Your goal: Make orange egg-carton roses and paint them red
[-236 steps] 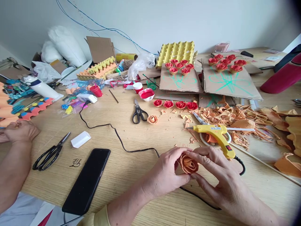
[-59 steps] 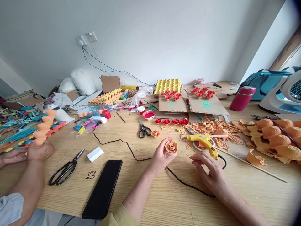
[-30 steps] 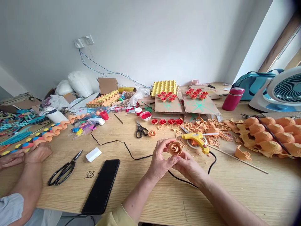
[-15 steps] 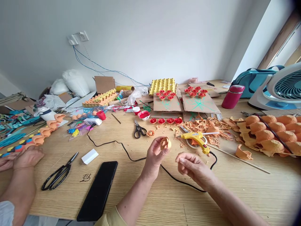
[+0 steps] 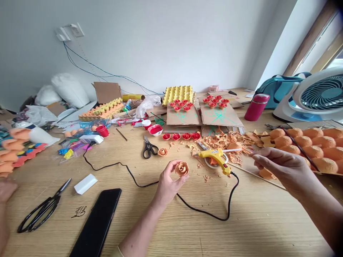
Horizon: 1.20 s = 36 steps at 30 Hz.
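Note:
My left hand (image 5: 169,180) holds an orange rose (image 5: 182,168) shaped from egg-carton pulp, its spiral petals facing up. My right hand (image 5: 285,169) is raised at the right, thumb and fingers pinched together; whatever lies between the tips is too small to make out. Below it, a loose orange carton piece (image 5: 266,174) is partly covered by the hand. Between my hands lies a yellow glue gun (image 5: 215,159) on a roll of tape. A second orange rose (image 5: 162,152) sits beyond my left hand, beside small black scissors (image 5: 149,148).
Orange egg trays (image 5: 312,146) stand at the right, near a heap of carton scraps (image 5: 227,141). Red flowers (image 5: 187,136) line up before cardboard sheets (image 5: 183,117). A phone (image 5: 98,221), large scissors (image 5: 45,208) and another person's hand (image 5: 7,189) are at the left. The glue gun's cord (image 5: 203,211) crosses the table.
My right hand has moved away to the right, toward the egg trays. The rose in my left hand has turned its top toward me. The view has shifted rightward.

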Tool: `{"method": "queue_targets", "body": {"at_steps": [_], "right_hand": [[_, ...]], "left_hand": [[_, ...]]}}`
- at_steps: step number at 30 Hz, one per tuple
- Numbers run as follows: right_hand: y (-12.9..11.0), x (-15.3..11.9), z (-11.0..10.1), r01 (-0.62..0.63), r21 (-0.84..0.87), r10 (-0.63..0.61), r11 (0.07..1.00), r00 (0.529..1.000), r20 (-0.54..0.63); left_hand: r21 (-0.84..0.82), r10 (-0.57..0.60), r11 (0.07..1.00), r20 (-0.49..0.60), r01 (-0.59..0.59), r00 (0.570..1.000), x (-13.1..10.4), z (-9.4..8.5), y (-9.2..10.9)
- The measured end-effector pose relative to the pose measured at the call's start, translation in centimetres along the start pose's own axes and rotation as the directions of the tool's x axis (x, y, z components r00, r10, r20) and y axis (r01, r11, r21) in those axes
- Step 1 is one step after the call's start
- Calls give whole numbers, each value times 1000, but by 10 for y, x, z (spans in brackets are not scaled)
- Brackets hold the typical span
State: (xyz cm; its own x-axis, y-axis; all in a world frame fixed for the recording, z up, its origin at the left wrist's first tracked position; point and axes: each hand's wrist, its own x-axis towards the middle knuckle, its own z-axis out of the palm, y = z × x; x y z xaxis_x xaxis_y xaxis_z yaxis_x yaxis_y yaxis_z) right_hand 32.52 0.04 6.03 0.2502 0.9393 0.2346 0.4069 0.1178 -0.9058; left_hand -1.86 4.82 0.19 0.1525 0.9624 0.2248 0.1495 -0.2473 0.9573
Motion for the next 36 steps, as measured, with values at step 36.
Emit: {"method": "queue_targets", "body": {"at_steps": [36], "right_hand": [[33, -16, 76, 682, -314, -645, 661, 730, 227]], "left_hand": [[530, -40, 848, 28, 19, 999, -6, -2, -13]]}}
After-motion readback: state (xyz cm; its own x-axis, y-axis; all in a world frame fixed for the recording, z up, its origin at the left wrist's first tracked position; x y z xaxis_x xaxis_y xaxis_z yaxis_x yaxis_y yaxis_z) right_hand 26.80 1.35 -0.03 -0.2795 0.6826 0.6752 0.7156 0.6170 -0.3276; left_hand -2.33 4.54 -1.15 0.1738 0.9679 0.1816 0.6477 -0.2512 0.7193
